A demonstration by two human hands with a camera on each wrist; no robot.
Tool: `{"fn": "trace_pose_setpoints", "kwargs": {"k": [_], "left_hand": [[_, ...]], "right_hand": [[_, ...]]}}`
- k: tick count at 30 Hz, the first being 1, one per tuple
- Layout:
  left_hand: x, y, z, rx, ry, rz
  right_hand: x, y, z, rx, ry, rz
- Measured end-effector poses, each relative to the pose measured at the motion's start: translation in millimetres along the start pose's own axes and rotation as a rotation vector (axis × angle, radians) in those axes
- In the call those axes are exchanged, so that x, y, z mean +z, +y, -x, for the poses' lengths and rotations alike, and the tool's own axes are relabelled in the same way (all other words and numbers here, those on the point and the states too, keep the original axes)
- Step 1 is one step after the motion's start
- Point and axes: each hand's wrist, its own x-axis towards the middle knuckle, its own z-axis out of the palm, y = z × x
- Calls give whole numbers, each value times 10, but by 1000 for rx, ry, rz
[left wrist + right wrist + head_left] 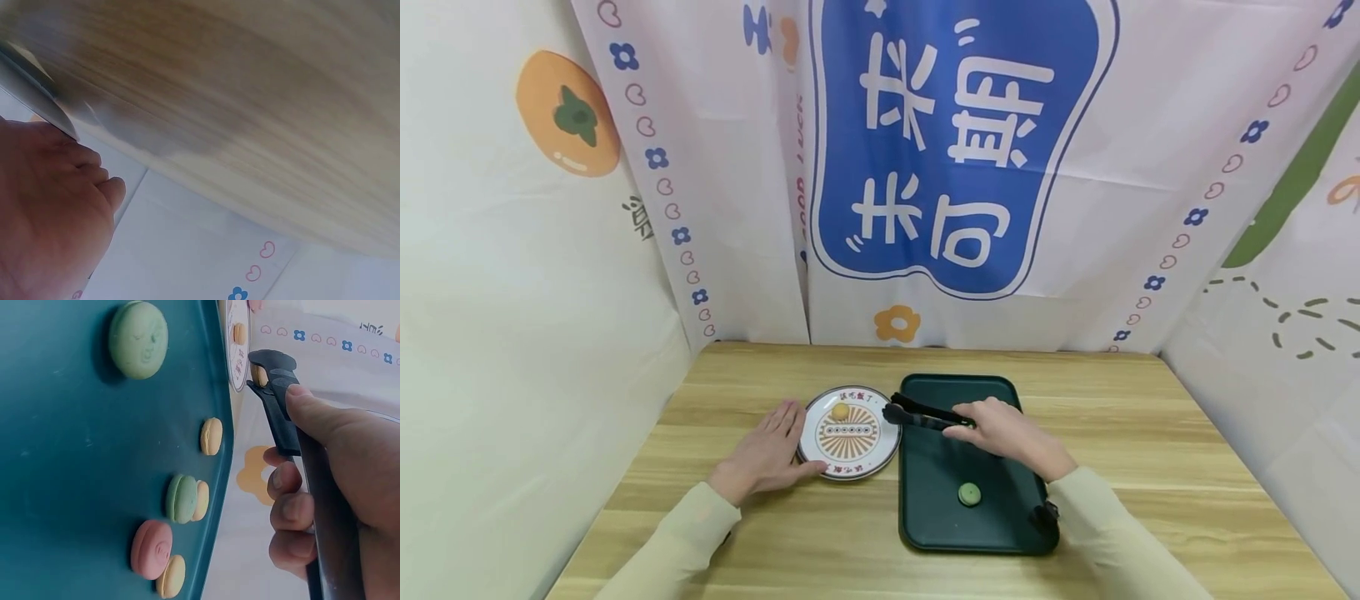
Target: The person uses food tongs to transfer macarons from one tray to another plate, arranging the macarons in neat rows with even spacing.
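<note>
My left hand [775,450] lies against the left rim of a white patterned plate [872,454], fingers straight and thumb spread along the near rim. One yellow macaron [840,412] sits on the plate. My right hand [1003,429] grips black tongs [925,421] whose tips reach over the plate's right rim. Between those tips, the right wrist view shows a yellowish macaron [260,375] pinched. On the dark green tray [936,521] lies a green macaron [969,494]. The right wrist view also has a pink macaron [152,549] and another green macaron [182,499] on it.
Several yellow macarons lie on the tray too, one of them [212,436] apart from the rest. Plate and tray stand side by side on a wood-grain table [805,550]. A printed cloth [745,250] hangs behind the table's far edge.
</note>
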Motion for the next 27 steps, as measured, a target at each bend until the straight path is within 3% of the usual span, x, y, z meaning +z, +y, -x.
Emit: {"fn": "trace_pose_setpoints", "kwargs": {"k": [8, 27], "left_hand": [[8, 3, -28, -10, -19, 7], [15, -17, -23, -15, -11, 27]], "right_hand": [[48, -23, -134, 43, -26, -12], [122, -206, -439, 42, -42, 15]]}}
